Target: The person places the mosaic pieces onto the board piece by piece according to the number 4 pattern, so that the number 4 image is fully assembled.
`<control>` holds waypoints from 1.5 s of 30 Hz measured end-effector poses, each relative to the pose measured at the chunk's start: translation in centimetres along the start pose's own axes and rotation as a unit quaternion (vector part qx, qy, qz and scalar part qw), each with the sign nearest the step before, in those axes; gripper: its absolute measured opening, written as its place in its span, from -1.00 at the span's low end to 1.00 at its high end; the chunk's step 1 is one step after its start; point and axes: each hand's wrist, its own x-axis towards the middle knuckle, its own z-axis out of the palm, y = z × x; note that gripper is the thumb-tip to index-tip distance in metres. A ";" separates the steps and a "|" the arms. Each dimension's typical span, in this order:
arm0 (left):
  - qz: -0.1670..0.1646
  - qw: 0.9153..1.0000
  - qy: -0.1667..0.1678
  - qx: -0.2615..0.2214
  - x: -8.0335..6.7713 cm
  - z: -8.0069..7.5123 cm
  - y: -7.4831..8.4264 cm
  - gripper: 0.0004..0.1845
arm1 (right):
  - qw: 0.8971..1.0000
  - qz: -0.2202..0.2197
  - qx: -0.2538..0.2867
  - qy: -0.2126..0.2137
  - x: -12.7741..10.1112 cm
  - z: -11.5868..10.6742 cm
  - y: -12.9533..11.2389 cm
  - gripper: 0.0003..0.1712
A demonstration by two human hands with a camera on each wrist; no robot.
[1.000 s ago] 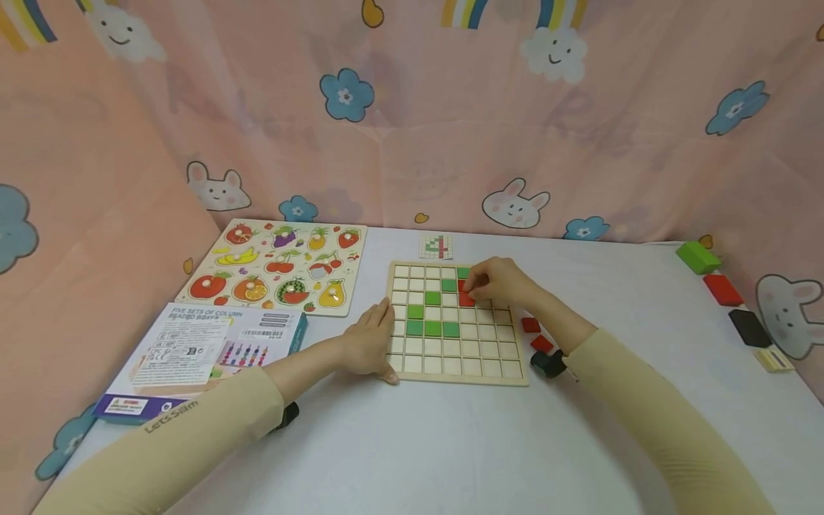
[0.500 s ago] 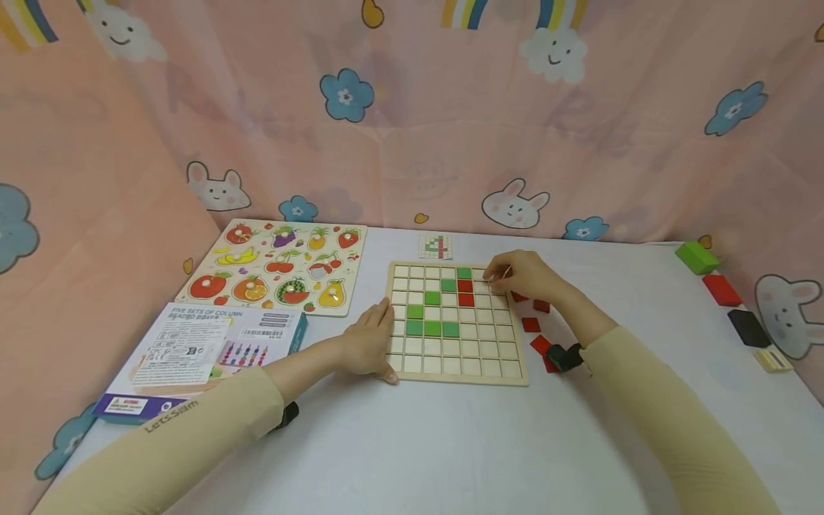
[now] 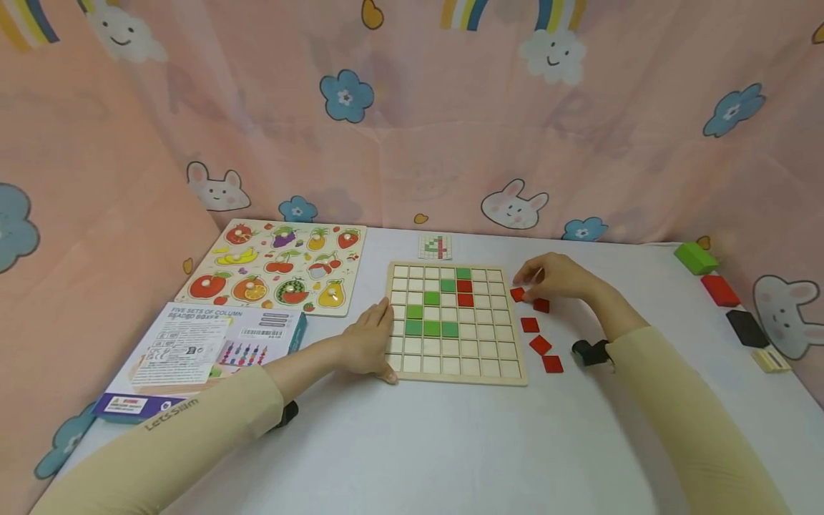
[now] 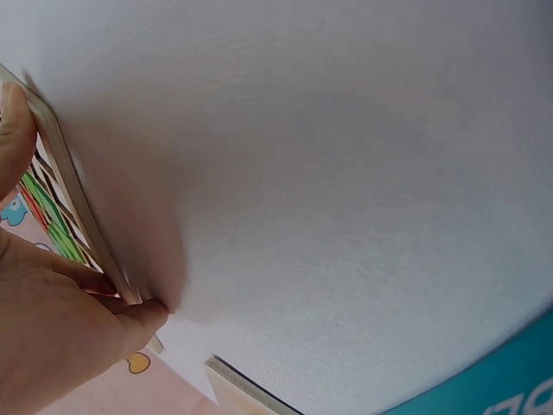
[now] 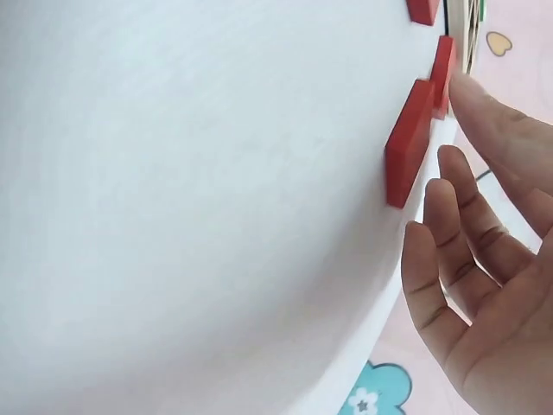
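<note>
A square wooden grid board [image 3: 457, 380] lies on the table with green tiles [image 3: 433, 329] and two red tiles [image 3: 465, 293] set in its cells. My left hand [image 3: 365, 342] rests along the board's left edge, fingers fairly straight and thumb at the near corner; the left wrist view shows the fingertips against the board's side. Just past the board's right edge, my right hand [image 3: 555, 277] hovers over a loose red tile [image 3: 518, 295]. In the right wrist view its thumb is close by that tile and the fingers [image 5: 422, 268] are spread, gripping nothing.
Several more loose red tiles [image 3: 552, 364] lie right of the board. A small pattern card [image 3: 435, 247] sits behind it. On the left are a fruit peg puzzle [image 3: 357, 286] and a bead-toy box [image 3: 257, 322]. Green, red, black and cream pieces [image 3: 747, 327] line the right side.
My right hand has let go of a red tile in the grid and moved right, off the board, to the loose red tiles. The left hand has stayed in place.
</note>
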 end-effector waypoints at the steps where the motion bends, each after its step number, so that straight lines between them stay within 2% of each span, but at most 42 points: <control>1: 0.000 1.000 -0.001 0.001 0.0 0.0 0.0 0.36 | 1.000 0.001 0.000 -0.004 0.0 0.0 0.1 -0.72; 6: 0.001 1.000 -0.001 0.001 0.0 0.0 0.0 0.35 | 1.000 0.001 -0.007 -0.005 -0.1 0.0 0.3 -0.74; 13: -0.001 1.000 0.001 0.001 0.0 0.0 0.1 0.35 | 0.999 -0.018 0.011 0.031 -0.2 -0.4 0.3 -0.83; 19: -0.002 1.000 0.003 -0.004 0.0 0.0 0.0 0.35 | 0.997 -0.037 0.046 0.049 -0.3 -0.3 -2.0 -0.83; 27: -0.004 1.000 0.006 -0.006 0.0 0.0 0.0 0.35 | 0.994 -0.081 0.072 -0.006 -0.2 1.8 -6.3 -0.86; 32: -0.005 1.000 0.007 -0.005 0.1 0.1 0.0 0.35 | 0.989 -0.120 0.075 -0.037 -0.3 3.2 -8.1 -0.86; 38: -0.005 1.000 0.007 -0.002 0.0 0.0 0.1 0.35 | 0.988 -0.140 0.054 -0.027 -0.3 4.0 -8.9 -0.89; 45: -0.001 1.000 0.005 -0.004 0.0 -0.1 0.0 0.34 | 0.991 -0.129 0.029 -0.010 -0.2 4.1 -8.9 -0.91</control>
